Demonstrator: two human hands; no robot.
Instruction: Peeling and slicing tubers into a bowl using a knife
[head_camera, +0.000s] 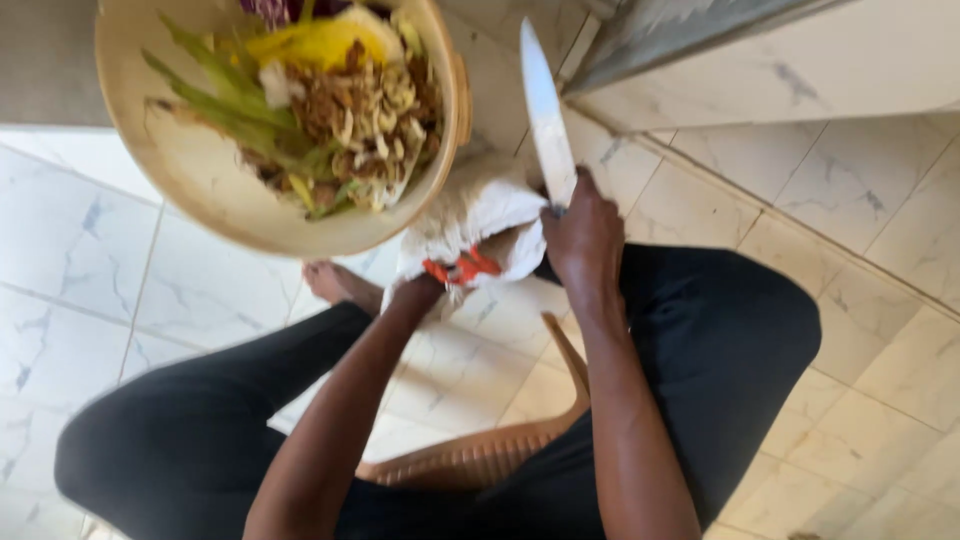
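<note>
- Scanning from the left, I see a cream bowl (200, 170) held tilted up over the tiled floor (70, 250), with green stalks, yellow peel and brown scraps piled against its right wall.
- Just right of the bowl, a white cloth or bag (480, 215) with an orange patch covers my left hand (420, 290). I cannot tell whether that hand is closed; it seems to bear the bowl's rim from underneath, but the grip is hidden.
- Right again, my right hand (585, 235) is closed round the handle of a knife (545, 115), blade pointing up and away, its flat side lying close to the bowl's rim.
- Below both arms sit my knees in black trousers and the edge of a brown woven stool (480, 455); a bare foot (335, 280) shows near the bowl.
- To do this well, I judge the bowl should stay tilted with scraps low against the wall so nothing spills.
- I would keep the blade's edge turned away from the cloth and the left wrist, and sweep in short strokes.
- A marble-patterned step (780, 70) rises at far right, well apart from the hands.
</note>
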